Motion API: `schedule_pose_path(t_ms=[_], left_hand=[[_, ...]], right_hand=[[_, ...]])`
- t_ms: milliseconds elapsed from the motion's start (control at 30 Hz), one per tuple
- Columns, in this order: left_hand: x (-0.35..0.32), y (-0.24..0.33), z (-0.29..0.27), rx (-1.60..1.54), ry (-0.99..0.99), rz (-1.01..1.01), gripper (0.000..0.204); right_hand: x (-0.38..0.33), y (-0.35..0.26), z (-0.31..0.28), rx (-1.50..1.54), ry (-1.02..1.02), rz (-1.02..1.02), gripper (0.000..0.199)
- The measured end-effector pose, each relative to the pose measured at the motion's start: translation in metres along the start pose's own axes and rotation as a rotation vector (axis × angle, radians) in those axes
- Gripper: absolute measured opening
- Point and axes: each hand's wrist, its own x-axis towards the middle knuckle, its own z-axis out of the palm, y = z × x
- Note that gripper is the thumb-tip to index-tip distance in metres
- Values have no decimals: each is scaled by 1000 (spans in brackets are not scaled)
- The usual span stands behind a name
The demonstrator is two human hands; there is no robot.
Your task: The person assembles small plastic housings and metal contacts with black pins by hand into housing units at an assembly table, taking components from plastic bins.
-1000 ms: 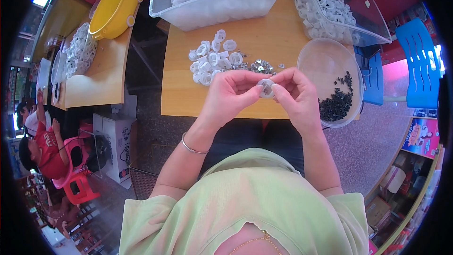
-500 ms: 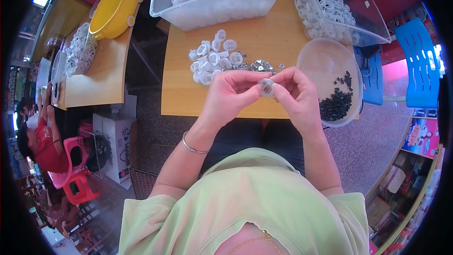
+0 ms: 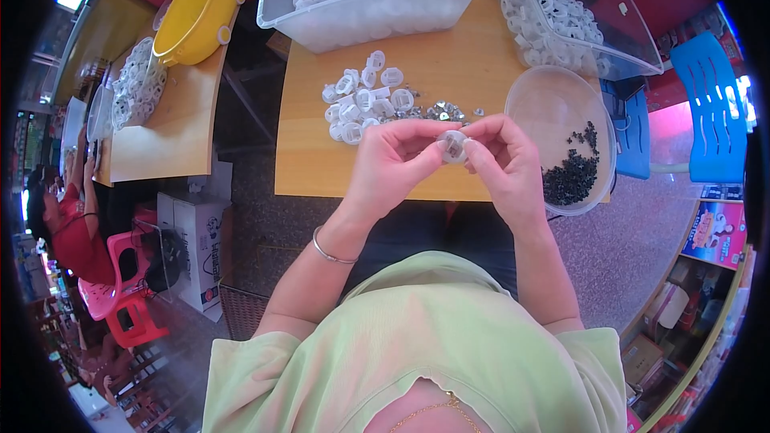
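Small part mostly hidden, maybe plastic.

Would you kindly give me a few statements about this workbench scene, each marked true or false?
1. Both hands, left hand and right hand, hold one small white round part between them. True.
2. The round clear bowl holds white parts. False: it holds small black pieces.
3. A loose pile of white parts lies on the wooden table. True.
4. The yellow basin stands on the same table as the pile. False: it stands on the neighbouring table to the left.
5. The left wrist wears a thin bracelet. True.
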Motion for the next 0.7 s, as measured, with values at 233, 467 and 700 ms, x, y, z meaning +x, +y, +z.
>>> schedule_pose_path(t_ms=[233,467,700], left_hand=[[-1,3,2,27,49,83,17],[1,-4,5,77,104,195,16],[0,-4,6,163,145,201,13]], right_hand=[[-4,14,5,74,26,-13,22],[-4,24,14,206,32,29,22],[0,23,16,251,85,12,17]])
